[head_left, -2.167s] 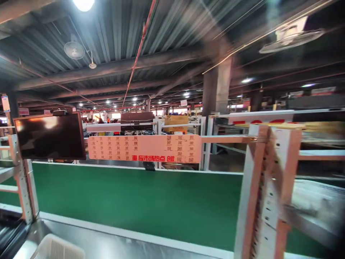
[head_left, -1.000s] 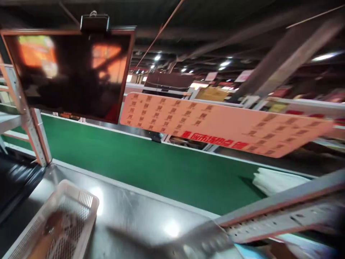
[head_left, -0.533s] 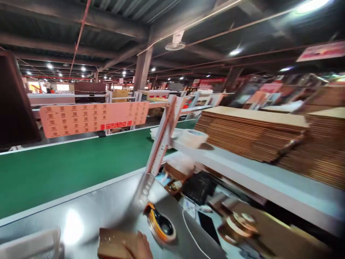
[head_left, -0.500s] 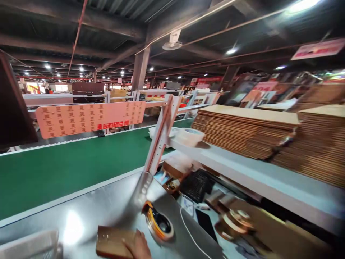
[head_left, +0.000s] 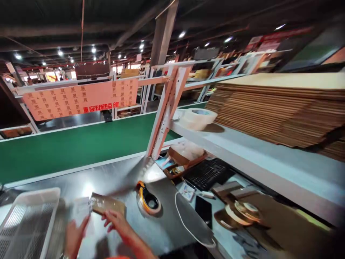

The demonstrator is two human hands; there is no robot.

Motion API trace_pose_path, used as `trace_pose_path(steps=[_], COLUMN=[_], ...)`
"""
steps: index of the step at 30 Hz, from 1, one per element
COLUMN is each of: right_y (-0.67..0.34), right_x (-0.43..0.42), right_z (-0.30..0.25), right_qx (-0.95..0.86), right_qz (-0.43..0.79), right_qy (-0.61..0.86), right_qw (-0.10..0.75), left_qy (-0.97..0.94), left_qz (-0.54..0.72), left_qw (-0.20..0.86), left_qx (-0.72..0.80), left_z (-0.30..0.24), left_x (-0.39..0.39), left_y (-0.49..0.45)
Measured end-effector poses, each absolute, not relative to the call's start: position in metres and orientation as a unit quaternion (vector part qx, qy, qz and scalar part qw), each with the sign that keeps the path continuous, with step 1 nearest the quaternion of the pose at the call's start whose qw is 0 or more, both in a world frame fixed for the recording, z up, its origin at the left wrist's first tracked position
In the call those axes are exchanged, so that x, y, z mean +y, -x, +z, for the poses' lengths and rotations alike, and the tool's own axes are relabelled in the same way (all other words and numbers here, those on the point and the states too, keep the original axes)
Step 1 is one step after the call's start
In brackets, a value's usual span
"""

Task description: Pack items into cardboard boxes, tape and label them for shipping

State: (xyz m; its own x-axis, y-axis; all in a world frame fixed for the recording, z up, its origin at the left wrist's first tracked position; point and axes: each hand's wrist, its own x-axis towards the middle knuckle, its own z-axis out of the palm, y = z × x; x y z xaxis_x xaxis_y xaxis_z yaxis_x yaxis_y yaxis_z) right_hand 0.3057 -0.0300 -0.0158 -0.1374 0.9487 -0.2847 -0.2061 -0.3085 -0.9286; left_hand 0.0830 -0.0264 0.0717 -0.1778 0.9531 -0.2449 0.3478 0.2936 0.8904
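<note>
One brown box (head_left: 109, 204) left of the tape dispenser (head_left: 147, 200); right grip (head_left: 115, 219) half-open at its edge, left grip (head_left: 74, 235) too blurry to tell; looks mid-handling, lifting'd need a firmer pinch.

The left grip (head_left: 74, 235) is blurred, and the left edge crops the white basket (head_left: 51, 217).

Roof (head_left: 121, 16) was dim. Small white lamps (head_left: 93, 49) glowed far back. Bright glare spot shone on metal table (head_left: 167, 230); shadow lay across it, beside post (head_left: 172, 104). Tape roll (head_left: 198, 120) made shadow on shelf (head_left: 256, 154). Left hand (head_left: 73, 235) looked smeary, right hand (head_left: 117, 220) clearer. Cardboard stack (head_left: 280, 111) looked soft, stretched toward right edge. Bottom right corner was black.
</note>
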Motion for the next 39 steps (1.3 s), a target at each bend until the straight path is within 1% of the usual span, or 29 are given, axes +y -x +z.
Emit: trace_pose_path(steps=[2,5,9,13,18,26,34,39], right_y=[-0.314,-0.347,-0.389,-0.406,-0.413,-0.432,-0.448,-0.454], right_x=[-0.045,-0.063,-0.093,-0.129,-0.164,-0.194,-0.217,-0.225], right_z=[0.007,0.026,0.029,0.023,0.019,0.024,0.024,0.022], right_qx=[-0.374,-0.337,-0.251,-0.184,-0.187,-0.193,-0.195,-0.208], right_qz=[0.633,0.576,0.561,0.601,0.637,0.590,0.576,0.559], right_qy=[0.470,0.503,0.533,0.519,0.491,0.516,0.530,0.548], right_qw=[0.489,0.549,0.581,0.579,0.564,0.589,0.591,0.587], left_qy=[-0.475,-0.498,-0.509,-0.502,-0.516,-0.543,-0.538,-0.530], left_qz=[0.365,0.349,0.331,0.331,0.331,0.316,0.305,0.300], left_qw=[0.477,0.530,0.587,0.574,0.566,0.558,0.567,0.575], left_qx=[0.643,0.591,0.535,0.556,0.552,0.543,0.544,0.546], left_z=[0.073,0.069,0.057,0.050,0.051,0.050,0.057,0.053], left_x=[-0.030,-0.034,-0.049,-0.062,-0.075,-0.097,-0.118,-0.126], left_y=[-0.134,-0.191,-0.226,-0.243,-0.266,-0.291,-0.312,-0.317])
